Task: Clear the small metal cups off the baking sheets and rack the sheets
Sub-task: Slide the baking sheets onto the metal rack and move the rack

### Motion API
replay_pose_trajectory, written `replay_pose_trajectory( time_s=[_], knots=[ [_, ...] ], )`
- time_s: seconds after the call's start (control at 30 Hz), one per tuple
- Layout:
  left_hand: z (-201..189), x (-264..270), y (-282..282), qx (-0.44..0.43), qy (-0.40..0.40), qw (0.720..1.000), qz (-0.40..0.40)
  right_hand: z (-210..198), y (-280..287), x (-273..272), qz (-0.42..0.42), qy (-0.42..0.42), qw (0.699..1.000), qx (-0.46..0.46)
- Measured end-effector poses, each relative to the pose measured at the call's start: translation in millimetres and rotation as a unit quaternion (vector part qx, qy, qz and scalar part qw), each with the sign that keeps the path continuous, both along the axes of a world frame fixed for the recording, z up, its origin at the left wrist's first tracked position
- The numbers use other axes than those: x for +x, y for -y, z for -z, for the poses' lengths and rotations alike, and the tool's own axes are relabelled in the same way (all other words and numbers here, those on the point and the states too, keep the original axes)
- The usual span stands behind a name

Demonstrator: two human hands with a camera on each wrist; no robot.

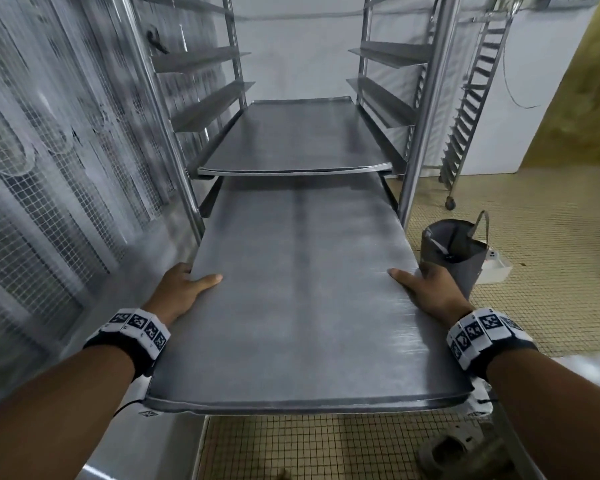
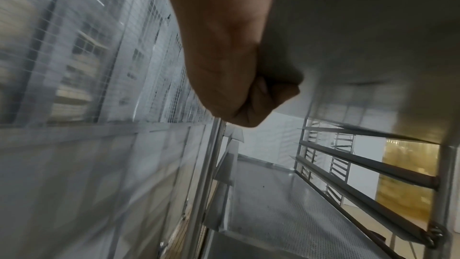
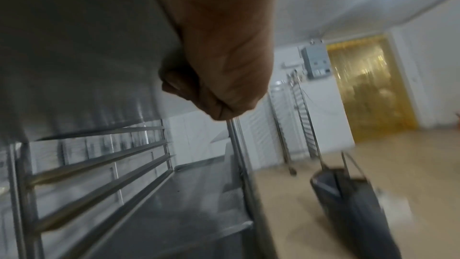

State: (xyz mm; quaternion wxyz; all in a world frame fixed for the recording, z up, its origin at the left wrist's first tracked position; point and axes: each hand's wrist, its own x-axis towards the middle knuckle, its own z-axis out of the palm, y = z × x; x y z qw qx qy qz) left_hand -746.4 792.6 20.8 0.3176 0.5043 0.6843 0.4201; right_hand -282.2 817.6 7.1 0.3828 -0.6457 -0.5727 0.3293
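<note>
Clearly we are in the racking part of the task. We hold a bare baking sheet (image 1: 302,306) by its two long edges, and its far end sits just under the sheet already racked (image 1: 295,140), at the mouth of the rack (image 1: 420,109). We think it is entering the runners below, but we cannot tell if both edges are seated.

Our left hand (image 1: 184,289) grips the left edge: the thumb lies flat on top, and the left wrist view shows the fingers (image 2: 251,105) curled under the metal. Our right hand (image 1: 426,289) grips the right edge the same way, thumb on top, fingers (image 3: 189,90) curled below.

No small metal cups show on either sheet, so the clearing seems done for these two. What is left, as we judge it, is to push this sheet fully in. Whether more sheets wait elsewhere, we cannot see. A dark bag (image 1: 458,251) stands on the tiled floor (image 1: 534,271) beside the rack.
</note>
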Motion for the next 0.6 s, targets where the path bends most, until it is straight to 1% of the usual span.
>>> replay_pose_trajectory(
  time_s=[0.2, 0.47, 0.6],
  knots=[
    [-1.2, -4.5, -42.4, 0.018, 0.018, 0.999, 0.022, -3.9, -35.8, -9.9, 0.024, 0.017, 1.0, -0.005],
    [-17.7, -15.5, -102.1, 0.013, 0.018, 0.998, 0.052, -14.1, -91.2, -17.3, 0.022, 0.052, 0.998, -0.009],
    [-17.5, -21.0, -127.3, -0.002, 0.011, 0.999, 0.043, -23.6, -112.2, -19.6, 0.022, 0.071, 0.997, -0.037]
  ],
)
